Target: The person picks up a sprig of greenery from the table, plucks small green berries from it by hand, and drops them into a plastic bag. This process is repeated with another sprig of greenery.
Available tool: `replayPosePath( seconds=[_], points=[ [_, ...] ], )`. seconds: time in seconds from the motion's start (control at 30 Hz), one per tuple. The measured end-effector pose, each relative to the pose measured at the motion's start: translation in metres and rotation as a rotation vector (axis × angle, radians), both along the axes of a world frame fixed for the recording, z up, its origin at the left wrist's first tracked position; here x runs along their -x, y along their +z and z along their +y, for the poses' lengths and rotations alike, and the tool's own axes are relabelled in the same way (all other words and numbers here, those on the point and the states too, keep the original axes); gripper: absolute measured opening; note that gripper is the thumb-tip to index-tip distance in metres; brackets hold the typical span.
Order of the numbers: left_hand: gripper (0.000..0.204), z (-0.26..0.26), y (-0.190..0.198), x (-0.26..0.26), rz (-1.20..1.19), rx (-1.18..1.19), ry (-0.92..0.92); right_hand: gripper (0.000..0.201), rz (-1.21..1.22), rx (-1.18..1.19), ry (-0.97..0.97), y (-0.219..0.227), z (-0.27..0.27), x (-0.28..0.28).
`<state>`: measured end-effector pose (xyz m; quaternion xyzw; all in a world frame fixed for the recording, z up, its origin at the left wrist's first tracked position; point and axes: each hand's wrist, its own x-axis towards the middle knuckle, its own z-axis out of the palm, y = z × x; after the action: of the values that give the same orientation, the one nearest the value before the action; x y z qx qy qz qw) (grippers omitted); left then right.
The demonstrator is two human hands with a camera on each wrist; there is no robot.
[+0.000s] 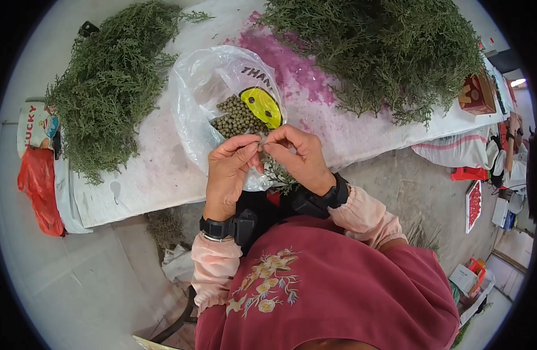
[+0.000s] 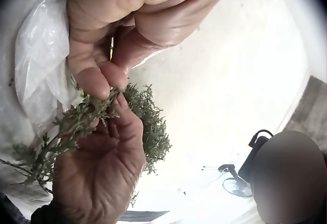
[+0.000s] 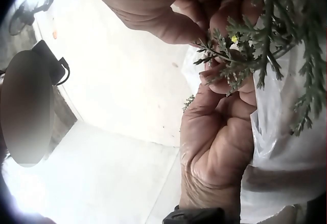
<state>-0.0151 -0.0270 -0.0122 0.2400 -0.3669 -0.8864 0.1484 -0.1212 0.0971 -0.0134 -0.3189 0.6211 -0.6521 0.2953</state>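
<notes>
My left hand (image 1: 226, 172) and right hand (image 1: 300, 156) meet fingertip to fingertip over the near edge of a clear plastic bag (image 1: 189, 81). Between them they pinch a green evergreen sprig (image 1: 278, 175), whose leafy part hangs below the right hand. Seen from the left wrist, the sprig (image 2: 71, 129) trails past the right hand's palm, its end caught between both hands' fingertips. From the right wrist, its small-leaved branches (image 3: 268, 45) spread beside the fingers. Small round brownish-green berries or beads (image 1: 239, 116) lie heaped in the bag, which carries a yellow smiley print.
Large piles of green sprigs lie on the white-covered table, one at left (image 1: 114, 87) and one at right (image 1: 379, 52). Purple stains (image 1: 291, 67) mark the cover (image 1: 157, 192). A red plastic bag (image 1: 39, 186) hangs off the left side; a small box (image 1: 477, 96) stands at right.
</notes>
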Motion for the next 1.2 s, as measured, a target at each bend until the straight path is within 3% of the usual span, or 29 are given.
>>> replayPosePath(
  seconds=[1.2],
  points=[
    [0.014,-0.0002,-0.0031,-0.0019,0.021,0.036,-0.032,0.004,0.07,0.022,-0.039,-0.0024,-0.001,-0.0034]
  ],
)
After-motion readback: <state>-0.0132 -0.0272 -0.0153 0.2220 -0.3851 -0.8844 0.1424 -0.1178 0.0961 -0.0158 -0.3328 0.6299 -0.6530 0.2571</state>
